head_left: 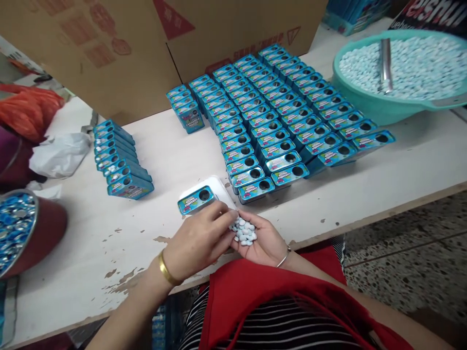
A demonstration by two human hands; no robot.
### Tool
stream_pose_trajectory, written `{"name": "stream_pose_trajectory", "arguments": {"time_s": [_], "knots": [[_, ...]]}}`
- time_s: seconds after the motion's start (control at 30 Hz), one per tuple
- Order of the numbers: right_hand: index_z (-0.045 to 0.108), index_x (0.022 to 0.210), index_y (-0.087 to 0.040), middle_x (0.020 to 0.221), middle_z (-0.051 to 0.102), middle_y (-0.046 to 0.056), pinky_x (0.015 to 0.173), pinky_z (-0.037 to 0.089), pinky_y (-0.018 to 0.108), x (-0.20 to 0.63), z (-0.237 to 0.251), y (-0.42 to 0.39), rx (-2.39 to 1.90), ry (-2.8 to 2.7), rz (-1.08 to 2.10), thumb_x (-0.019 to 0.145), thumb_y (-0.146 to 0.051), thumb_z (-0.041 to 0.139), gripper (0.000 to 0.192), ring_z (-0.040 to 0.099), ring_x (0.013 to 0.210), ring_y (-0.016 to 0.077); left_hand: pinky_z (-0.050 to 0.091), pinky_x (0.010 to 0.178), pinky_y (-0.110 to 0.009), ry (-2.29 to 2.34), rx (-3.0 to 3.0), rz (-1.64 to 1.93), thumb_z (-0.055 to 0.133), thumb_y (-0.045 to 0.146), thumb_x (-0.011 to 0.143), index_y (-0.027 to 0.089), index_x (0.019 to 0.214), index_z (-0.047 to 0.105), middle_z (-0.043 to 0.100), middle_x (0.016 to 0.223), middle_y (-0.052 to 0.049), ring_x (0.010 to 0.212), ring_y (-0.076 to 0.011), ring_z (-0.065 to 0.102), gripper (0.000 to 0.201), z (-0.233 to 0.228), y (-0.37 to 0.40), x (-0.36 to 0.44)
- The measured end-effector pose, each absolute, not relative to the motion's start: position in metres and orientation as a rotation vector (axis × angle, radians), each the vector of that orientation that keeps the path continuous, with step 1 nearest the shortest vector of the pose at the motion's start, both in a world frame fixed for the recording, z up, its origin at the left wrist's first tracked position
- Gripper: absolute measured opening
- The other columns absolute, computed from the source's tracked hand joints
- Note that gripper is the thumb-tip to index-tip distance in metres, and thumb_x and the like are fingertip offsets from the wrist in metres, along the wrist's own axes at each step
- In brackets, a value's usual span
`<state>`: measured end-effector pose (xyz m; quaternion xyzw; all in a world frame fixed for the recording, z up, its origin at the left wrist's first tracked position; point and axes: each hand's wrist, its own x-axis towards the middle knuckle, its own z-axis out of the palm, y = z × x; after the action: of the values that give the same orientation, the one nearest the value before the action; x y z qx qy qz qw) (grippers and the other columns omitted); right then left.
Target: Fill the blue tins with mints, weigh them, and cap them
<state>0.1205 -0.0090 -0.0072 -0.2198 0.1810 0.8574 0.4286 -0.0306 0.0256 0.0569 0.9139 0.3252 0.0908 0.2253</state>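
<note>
In the head view, the right hand [269, 239] is cupped, cradling a small heap of pale blue candies [245, 232] in its palm above the near edge of the desk [168, 150]. The fingers of the left hand [197, 238] bend over the heap; whether they pinch a candy, I cannot quite tell. Just beyond the left hand, a blue tin [191, 201] overlaps a white slab [220, 189], near rows of similar tins [268, 117].

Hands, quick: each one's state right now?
Left hand: partly curled; whether it grips anything cannot be told.
Right hand: open, cupped, holding pale blue candies.
</note>
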Motion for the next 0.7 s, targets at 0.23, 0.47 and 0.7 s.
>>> {"name": "stream_pose_trajectory", "arguments": {"time_s": [0.23, 0.47, 0.7], "knots": [[0.065, 0.09, -0.01, 0.07, 0.069, 0.003, 0.055, 0.053, 0.017, 0.117, 0.015, -0.002, -0.515, 0.512, 2.123, 0.093, -0.016, 0.039, 0.027, 0.065, 0.062, 0.0096, 0.052, 0.067, -0.03, 0.973, 2.545, 0.257, 0.048, 0.018, 0.087, 0.015, 0.099, 0.056, 0.056, 0.097, -0.009, 0.082, -0.0161, 0.057, 0.014, 0.053, 0.026, -0.025], [0.065, 0.092, -0.011, 0.076, 0.071, 0.003, 0.062, 0.054, 0.017, 0.115, 0.022, 0.003, -0.462, 0.503, 2.101, 0.092, -0.014, 0.039, 0.026, 0.066, 0.066, 0.0086, 0.051, 0.067, -0.026, 0.884, 2.646, 0.421, 0.047, 0.014, 0.089, 0.016, 0.097, 0.055, 0.059, 0.097, -0.009, 0.082, -0.0137, 0.058, 0.011, 0.057, 0.033, -0.029], [0.064, 0.1, -0.007, 0.092, 0.072, 0.01, 0.086, 0.053, 0.027, 0.114, 0.02, 0.002, -0.46, 0.396, 2.095, 0.091, -0.014, 0.039, 0.027, 0.069, 0.086, 0.0132, 0.048, 0.061, -0.022, 0.981, 2.477, 0.709, 0.056, 0.013, 0.084, 0.019, 0.096, 0.057, 0.06, 0.085, -0.003, 0.071, -0.0099, 0.056, 0.014, 0.06, 0.048, -0.045]]}}
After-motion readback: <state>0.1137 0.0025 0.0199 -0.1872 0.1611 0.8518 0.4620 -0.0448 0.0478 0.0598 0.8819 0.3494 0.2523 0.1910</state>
